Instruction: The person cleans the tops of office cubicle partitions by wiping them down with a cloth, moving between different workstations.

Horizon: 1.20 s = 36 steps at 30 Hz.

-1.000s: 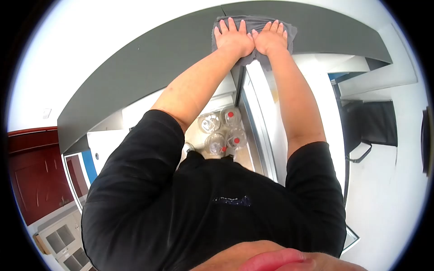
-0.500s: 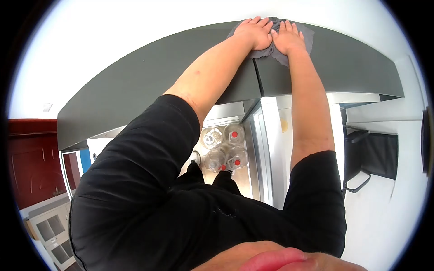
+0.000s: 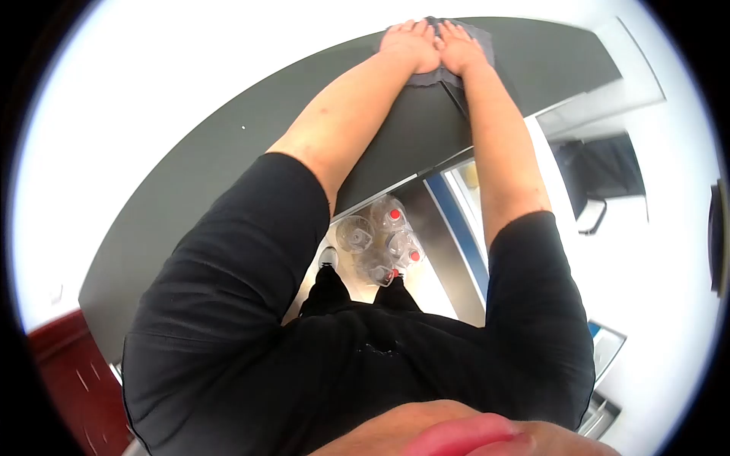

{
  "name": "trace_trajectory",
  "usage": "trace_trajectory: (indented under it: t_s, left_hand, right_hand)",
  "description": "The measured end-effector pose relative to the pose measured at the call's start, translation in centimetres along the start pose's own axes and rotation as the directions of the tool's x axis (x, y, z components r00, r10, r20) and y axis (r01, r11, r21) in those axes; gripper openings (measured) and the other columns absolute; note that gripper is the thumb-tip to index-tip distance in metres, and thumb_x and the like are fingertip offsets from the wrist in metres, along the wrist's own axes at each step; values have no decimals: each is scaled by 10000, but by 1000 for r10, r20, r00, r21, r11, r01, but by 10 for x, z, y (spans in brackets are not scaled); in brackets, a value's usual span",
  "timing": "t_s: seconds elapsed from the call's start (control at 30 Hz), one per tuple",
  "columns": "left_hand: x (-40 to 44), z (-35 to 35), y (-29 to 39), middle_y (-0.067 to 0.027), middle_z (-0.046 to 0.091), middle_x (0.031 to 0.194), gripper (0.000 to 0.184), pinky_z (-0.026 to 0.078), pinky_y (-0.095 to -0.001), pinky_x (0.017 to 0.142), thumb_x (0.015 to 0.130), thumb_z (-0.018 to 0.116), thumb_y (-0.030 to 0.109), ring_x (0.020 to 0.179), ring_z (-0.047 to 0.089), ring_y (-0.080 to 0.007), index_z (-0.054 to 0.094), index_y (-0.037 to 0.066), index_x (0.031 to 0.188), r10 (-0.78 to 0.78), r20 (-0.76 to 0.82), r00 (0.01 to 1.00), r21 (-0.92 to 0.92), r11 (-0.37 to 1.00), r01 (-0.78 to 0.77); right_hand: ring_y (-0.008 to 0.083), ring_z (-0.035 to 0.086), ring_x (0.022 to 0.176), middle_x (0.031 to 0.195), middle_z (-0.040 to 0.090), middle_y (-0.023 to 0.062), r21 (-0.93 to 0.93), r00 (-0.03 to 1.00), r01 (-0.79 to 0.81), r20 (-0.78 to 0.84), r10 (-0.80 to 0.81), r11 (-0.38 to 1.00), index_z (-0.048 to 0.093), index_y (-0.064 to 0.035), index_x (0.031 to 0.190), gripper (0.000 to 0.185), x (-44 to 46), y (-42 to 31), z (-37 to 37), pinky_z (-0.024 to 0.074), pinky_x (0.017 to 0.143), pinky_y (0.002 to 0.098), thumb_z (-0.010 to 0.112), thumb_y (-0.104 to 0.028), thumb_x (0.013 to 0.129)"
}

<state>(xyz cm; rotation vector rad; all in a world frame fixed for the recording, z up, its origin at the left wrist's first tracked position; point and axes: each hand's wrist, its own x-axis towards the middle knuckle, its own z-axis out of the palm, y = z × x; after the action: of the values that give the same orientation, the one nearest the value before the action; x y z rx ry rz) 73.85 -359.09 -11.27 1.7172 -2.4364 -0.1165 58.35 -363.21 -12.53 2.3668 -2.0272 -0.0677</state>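
My left hand lies flat with fingers stretched out on a grey cloth. Beside it, close to touching, my right hand presses flat on the same cloth, fingers pointing away from me. The cloth is spread on a dark grey countertop, near its far edge against the white wall. A dark seam in the countertop runs from under the cloth toward me. Both arms are reached far forward.
Several large clear bottles, most with red caps, stand on the floor by my feet below the counter's near edge. A black chair is on the right. Dark red furniture stands at lower left. A small white speck lies on the countertop.
Both hands and the cloth have shifted left across the countertop, to over the seam. The whole view has turned and tilted, so the counter, bottles and chair appear at new angles.
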Motion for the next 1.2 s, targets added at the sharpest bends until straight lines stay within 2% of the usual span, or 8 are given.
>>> trace_trajectory:
  t_s: [0.3,0.5,0.63,0.77,0.83,1.03,1.1,1.2]
  left_hand:
    - [-123,-27,-87,-113,293,1742,682,207,-429,1314,1073,314,435,1601,283,-290,337,87,1658,-38,-35,999,42,998,40]
    - [-252,-27,-132,-214,526,1567,546,374,-470,1229,1040,500,309,1453,488,-381,556,-20,1471,241,-211,947,122,968,-219]
    - [-335,-62,-95,-204,657,1269,371,503,-521,1029,913,673,135,1196,616,-397,653,-3,1257,342,-203,918,-20,936,-353]
    - [-357,-69,-17,-190,678,1203,443,538,-504,979,856,713,49,1110,647,-416,651,58,1294,508,12,862,-310,821,-480]
    - [-378,-64,52,-192,692,1214,533,542,-484,996,840,759,80,1129,665,-407,624,62,1355,583,157,797,-191,810,-554]
    - [-492,53,284,-168,737,1150,330,561,-492,961,860,776,228,1118,691,-389,748,116,1169,849,475,233,-332,417,-846]
    - [-553,78,380,-151,758,1112,303,568,-508,926,890,763,285,1096,705,-380,759,159,1165,756,645,115,-234,338,-912]
    - [-653,127,515,-163,764,1062,240,569,-511,898,907,738,278,1083,710,-384,768,141,1101,693,695,-191,-337,79,-938]
  right_hand:
    - [238,163,1643,1790,158,-8,28,997,70,-29,-69,997,261,-222,1699,642,-77,-144,-22,189,1319,510,355,-458,1109]
    - [282,509,1416,1502,593,48,167,884,339,-393,-253,926,651,-150,1402,456,-177,-203,0,441,1154,480,583,-391,1021]
    - [320,662,1041,1086,662,86,379,895,314,-423,-139,870,676,-109,1075,246,-296,-208,-18,567,869,471,656,-339,989]
    - [345,684,913,998,619,111,454,865,305,-500,-44,837,601,-111,1022,251,-424,-172,37,574,744,463,696,-336,962]
    - [369,685,888,1038,618,125,465,894,240,-448,-8,852,595,-113,1044,245,-503,-130,62,573,764,490,699,-317,959]
    - [415,693,978,1104,654,185,534,944,-305,60,324,789,671,-88,1074,316,-820,-15,150,566,845,520,748,-305,858]
    - [429,695,1027,1062,711,205,552,868,-497,333,370,669,700,-70,1015,312,-942,3,160,561,883,511,741,-337,859]
    - [393,709,1022,1021,741,219,633,673,-710,482,561,309,702,-64,1088,392,-1136,-5,181,555,886,470,764,-378,862]
